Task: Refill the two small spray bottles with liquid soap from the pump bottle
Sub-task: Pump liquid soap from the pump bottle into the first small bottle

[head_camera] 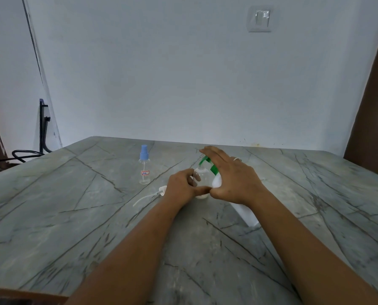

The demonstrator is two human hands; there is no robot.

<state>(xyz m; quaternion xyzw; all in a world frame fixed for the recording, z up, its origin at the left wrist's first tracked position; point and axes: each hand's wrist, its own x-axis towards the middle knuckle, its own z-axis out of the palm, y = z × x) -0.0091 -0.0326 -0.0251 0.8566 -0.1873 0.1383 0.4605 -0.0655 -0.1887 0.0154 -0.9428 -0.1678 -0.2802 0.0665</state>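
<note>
My left hand (181, 188) grips a small clear spray bottle (203, 178) that stands uncapped, its threaded neck showing. Its white sprayer top with dip tube (159, 192) lies on the table just left of that hand. My right hand (232, 177) lies over the green pump head (213, 169) of the white pump bottle (246, 215), thumb underneath. The green spout sits right over the open neck. The pump bottle's body leans toward me and is mostly hidden by my wrist. A second small spray bottle (144, 167) with a blue cap stands upright to the left, untouched.
Everything stands on a grey marble-patterned table (73, 216) set against a white wall (183, 73). Off the table's far left corner are a black metal stand and a cable (27, 154). A brown door or curtain edge (372, 106) runs along the right.
</note>
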